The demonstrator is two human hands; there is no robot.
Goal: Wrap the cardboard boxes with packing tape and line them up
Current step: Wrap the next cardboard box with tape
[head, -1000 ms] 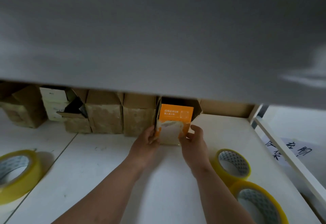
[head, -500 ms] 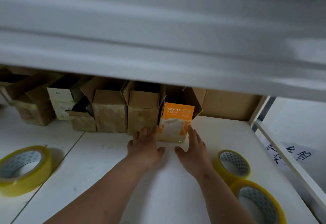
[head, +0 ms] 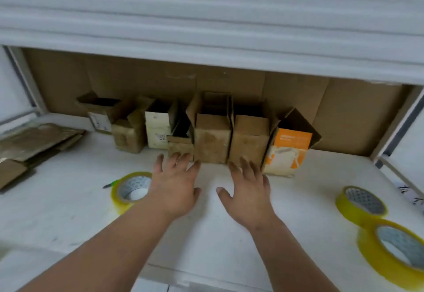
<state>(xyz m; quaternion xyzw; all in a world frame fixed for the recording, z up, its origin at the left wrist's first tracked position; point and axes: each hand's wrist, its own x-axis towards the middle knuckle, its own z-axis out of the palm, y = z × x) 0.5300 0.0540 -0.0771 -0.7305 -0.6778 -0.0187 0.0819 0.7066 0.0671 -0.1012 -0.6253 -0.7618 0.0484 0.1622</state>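
Both hands hover palms-down, fingers spread wide and holding nothing: left hand [head: 175, 188], right hand [head: 249, 191], fingertips pointing toward twelve o'clock at the row of brown cardboard boxes [head: 212, 139].

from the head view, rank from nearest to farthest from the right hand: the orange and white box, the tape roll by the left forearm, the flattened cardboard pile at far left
1. Orange and white cardboard box: just right of the right hand, at the row's right end.
2. Yellow packing tape roll: across the left hand, beside the left forearm.
3. Flattened brown cardboard pile: far left on the shelf.
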